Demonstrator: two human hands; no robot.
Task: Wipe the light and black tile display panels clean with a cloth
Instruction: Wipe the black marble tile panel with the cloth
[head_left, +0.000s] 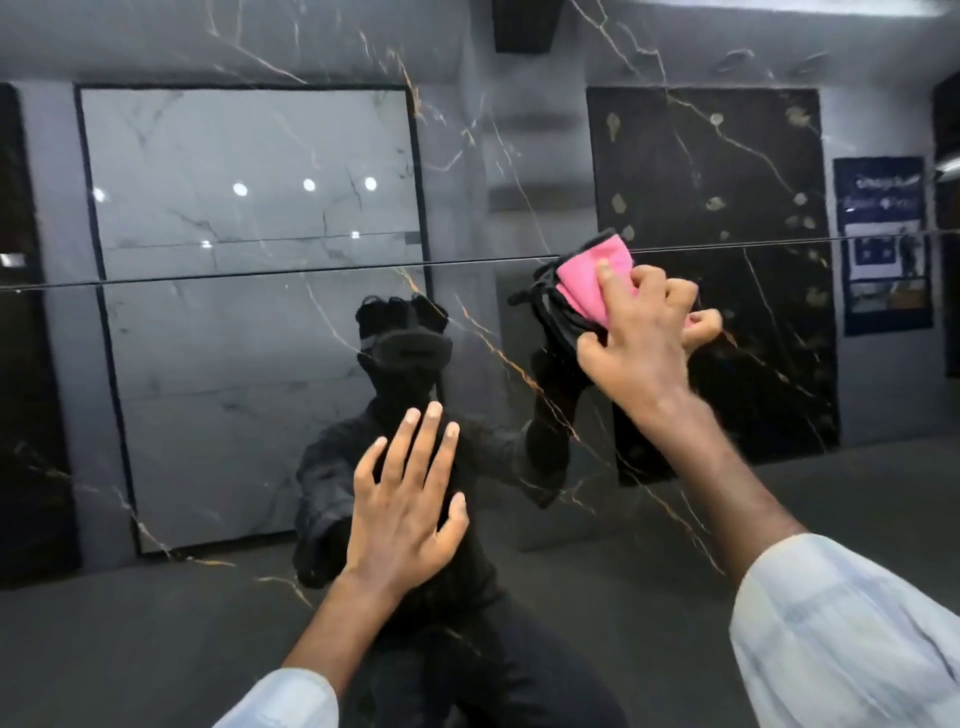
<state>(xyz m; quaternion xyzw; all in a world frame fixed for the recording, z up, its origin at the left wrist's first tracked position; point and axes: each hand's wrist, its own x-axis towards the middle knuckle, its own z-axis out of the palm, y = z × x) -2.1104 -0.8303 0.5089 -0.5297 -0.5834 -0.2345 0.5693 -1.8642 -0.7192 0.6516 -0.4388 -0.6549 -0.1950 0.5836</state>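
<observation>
Glossy black tile panel (493, 130), gold-veined marble pattern, mirror-like. Right hand (644, 343): fingers curled, pinching crumpled pink cloth (587, 280) against panel at thin horizontal seam (311, 274). Left hand (405, 499) flat on panel, fingers spread. Reflected blue poster (883, 244): writing illegible.

The black tile panel (483, 639) is glossy, threaded with thin gold and white veins. The cloth (584, 283) is bright pink with a black edge. Reflected left of the cloth, a pale grey marbled panel (249, 156) has dark veins and a black frame. The right sleeve (852, 639) is pale blue-white plaid.
</observation>
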